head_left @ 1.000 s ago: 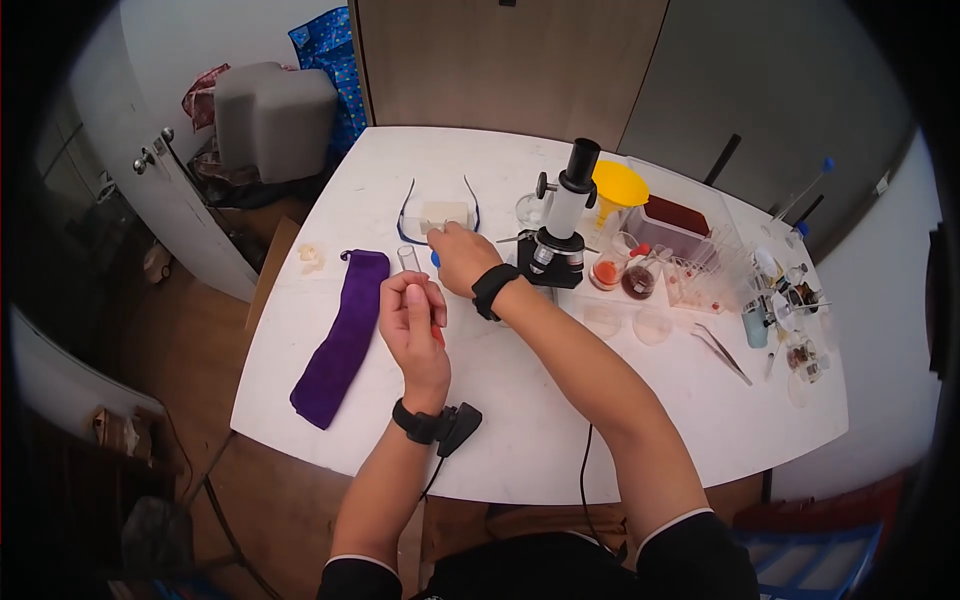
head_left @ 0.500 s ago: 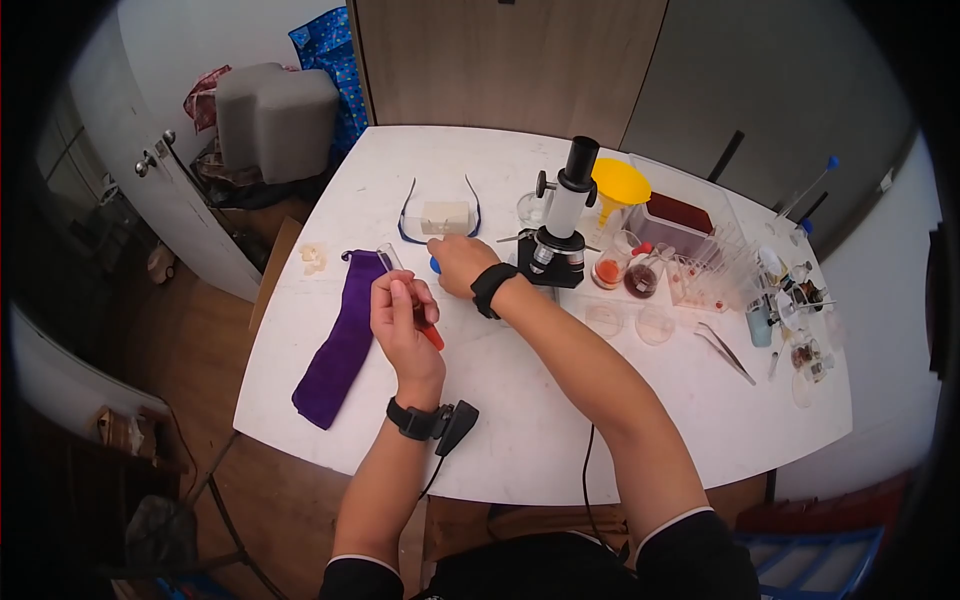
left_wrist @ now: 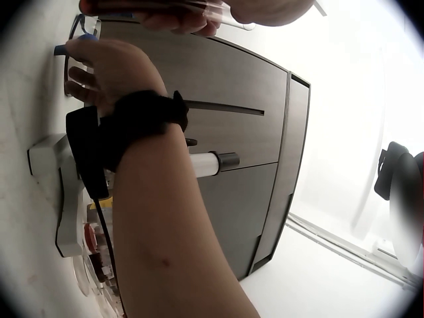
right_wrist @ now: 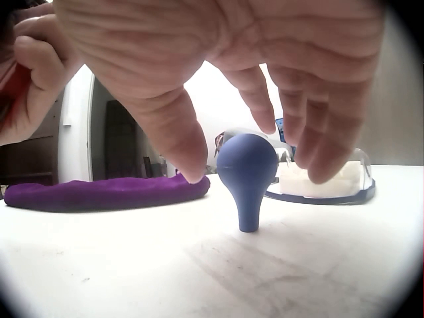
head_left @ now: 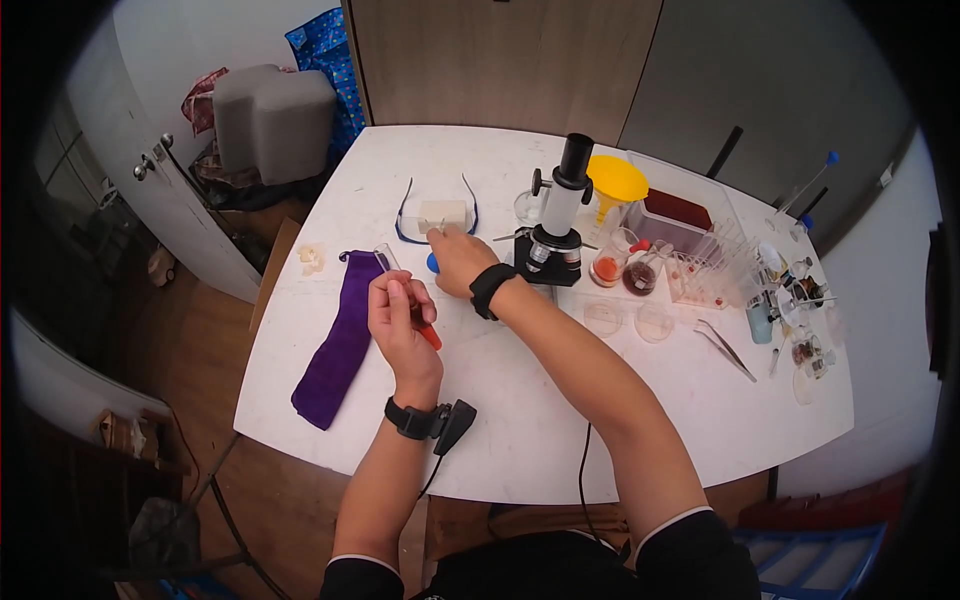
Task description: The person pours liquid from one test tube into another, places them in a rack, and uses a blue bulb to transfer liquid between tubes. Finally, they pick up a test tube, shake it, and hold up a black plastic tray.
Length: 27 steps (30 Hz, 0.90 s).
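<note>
My left hand (head_left: 403,325) grips a clear glass test tube (head_left: 384,256) that leans to the left. Red liquid colours the tube's lower end, which pokes out below the palm. In front of it and to the right, my right hand (head_left: 464,262) hovers over a blue rubber bulb (right_wrist: 247,172). The bulb stands on its narrow neck on the white table. In the right wrist view the thumb is left of the bulb and the spread fingers extend beyond it, with gaps showing around it. A purple cloth pouch (head_left: 343,340) lies left of my left hand.
Safety glasses (head_left: 401,222) surround a whitish block (head_left: 436,212) beyond my right hand. A microscope (head_left: 556,235) stands to the right. Farther right are a yellow funnel (head_left: 615,182), a flask of dark red liquid (head_left: 640,280), a test tube rack (head_left: 700,285) and tweezers (head_left: 728,352).
My left hand has shifted slightly left and tipped the tube, its mouth swinging left and its red end showing more. The right hand stays almost where it was beside the bulb.
</note>
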Available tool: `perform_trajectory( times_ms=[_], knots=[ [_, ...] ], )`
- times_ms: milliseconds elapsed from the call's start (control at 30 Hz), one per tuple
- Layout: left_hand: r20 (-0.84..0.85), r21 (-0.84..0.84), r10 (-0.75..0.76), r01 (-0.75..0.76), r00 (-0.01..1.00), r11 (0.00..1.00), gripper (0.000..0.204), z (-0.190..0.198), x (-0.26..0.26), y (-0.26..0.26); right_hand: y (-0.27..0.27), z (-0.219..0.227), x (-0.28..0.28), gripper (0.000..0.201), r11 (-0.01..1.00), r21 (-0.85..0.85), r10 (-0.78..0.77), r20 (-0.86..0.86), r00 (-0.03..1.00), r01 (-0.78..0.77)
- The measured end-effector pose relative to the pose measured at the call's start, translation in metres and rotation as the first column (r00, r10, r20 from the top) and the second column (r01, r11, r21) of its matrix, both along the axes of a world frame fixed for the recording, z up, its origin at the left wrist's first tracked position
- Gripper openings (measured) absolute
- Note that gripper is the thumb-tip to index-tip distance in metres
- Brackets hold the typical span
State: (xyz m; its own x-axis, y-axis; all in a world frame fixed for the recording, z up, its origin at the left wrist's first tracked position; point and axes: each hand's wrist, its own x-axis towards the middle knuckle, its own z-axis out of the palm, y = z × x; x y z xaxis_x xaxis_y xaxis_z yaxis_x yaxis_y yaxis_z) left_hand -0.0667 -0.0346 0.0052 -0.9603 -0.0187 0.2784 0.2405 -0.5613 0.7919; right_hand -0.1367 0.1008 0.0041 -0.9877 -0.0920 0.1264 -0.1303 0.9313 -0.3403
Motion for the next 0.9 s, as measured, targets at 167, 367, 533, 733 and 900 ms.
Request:
perform_trajectory(
  times_ms=[167,367,533,733,900],
  knots=[
    [0.006,0.001,0.000,0.000,1.000,1.000,0.023,0.001,0.002,0.000,-0.002,0.006,0.024,0.051,0.979,-0.153,0.081,-0.313,0.946,-0.134],
    [-0.010,-0.029,-0.013,0.013,1.000,0.999,0.026,0.005,0.006,0.002,0.000,0.021,0.057,0.032,0.932,-0.275,0.112,-0.404,0.908,-0.237],
    [-0.009,-0.133,-0.047,0.045,0.999,0.990,0.029,0.006,0.009,0.006,0.014,0.034,0.092,0.019,0.924,-0.301,0.113,-0.373,0.921,-0.235],
    [-0.107,-0.290,-0.189,0.152,0.976,0.945,0.028,-0.003,0.021,0.017,0.039,0.035,0.146,0.023,0.878,-0.418,0.066,-0.376,0.924,-0.232],
    [-0.154,-0.347,-0.397,0.326,0.905,0.879,0.024,0.002,0.047,0.035,0.059,0.037,0.190,0.030,0.809,-0.566,0.012,-0.255,0.967,-0.160]
  ],
)
